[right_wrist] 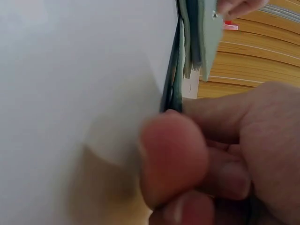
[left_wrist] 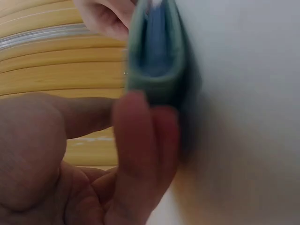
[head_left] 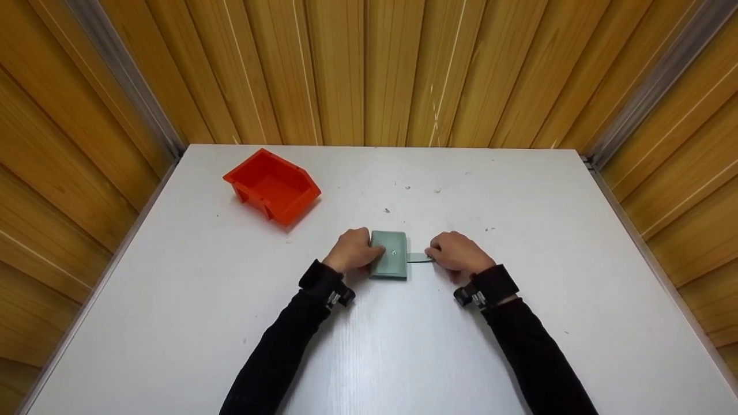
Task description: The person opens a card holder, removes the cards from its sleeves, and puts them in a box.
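Observation:
A small pale green card wallet [head_left: 393, 266] with a metal snap lies on the white table, its narrow strap [head_left: 420, 257] stretched out to the right. My left hand [head_left: 351, 252] grips its left edge, thumb on the cover. In the left wrist view, fingers press the rounded spine of the wallet [left_wrist: 157, 84], and darker layers show inside. My right hand [head_left: 459, 252] pinches the strap's free end between thumb and curled fingers. From the right wrist, the strap [right_wrist: 177, 89] runs low along the tabletop, while the wallet's cover [right_wrist: 212, 42] and inner leaves stand slightly apart.
An orange-red plastic bin [head_left: 278, 190] sits toward the back left of the white table [head_left: 519, 196]. Wood-patterned panels [head_left: 392, 75] rise behind and on both sides. A few small dark marks dot the tabletop beyond the hands.

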Tool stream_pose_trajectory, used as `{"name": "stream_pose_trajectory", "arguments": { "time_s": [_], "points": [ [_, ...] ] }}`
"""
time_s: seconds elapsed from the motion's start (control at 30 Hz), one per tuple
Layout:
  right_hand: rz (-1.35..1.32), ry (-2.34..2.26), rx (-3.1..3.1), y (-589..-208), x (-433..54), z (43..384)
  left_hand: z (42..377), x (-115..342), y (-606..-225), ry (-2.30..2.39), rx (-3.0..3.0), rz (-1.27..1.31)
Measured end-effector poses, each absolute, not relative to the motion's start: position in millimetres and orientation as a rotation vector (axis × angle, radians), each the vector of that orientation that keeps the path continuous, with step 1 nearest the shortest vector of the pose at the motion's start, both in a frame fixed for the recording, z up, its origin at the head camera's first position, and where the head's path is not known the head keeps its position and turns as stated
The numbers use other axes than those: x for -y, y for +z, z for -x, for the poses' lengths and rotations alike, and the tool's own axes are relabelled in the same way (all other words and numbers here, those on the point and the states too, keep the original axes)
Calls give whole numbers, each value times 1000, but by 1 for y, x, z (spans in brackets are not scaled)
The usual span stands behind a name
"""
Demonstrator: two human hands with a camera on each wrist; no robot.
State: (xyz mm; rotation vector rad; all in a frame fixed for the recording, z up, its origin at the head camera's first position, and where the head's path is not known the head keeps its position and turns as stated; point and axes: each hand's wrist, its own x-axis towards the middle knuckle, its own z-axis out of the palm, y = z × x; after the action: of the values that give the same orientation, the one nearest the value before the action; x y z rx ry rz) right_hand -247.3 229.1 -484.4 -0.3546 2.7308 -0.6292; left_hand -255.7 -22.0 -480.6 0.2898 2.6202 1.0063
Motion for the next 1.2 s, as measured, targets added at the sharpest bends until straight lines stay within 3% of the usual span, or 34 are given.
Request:
{"name": "stream_pose_trajectory", "arguments": {
  "time_s": [0.13, 0.33, 0.43, 0.8, 1.2],
  "points": [
    [339, -621, -2717, -484, -229, 248, 253, 17, -480, 878, -2797, -339],
    [349, -623, -2712, -483, -229, 247, 245, 4, -486, 696, -2929, -914],
    [384, -622, -2719, -484, -229, 247, 242, 2, -488, 633, -2890, -1060],
    [406, -633, -2732, -486, -231, 249, 248, 8, -476, 833, -2832, -827],
    [261, -674, -2662, -484, -241, 253, 264, 63, -451, 899, -2670, -546]
  ]
}}
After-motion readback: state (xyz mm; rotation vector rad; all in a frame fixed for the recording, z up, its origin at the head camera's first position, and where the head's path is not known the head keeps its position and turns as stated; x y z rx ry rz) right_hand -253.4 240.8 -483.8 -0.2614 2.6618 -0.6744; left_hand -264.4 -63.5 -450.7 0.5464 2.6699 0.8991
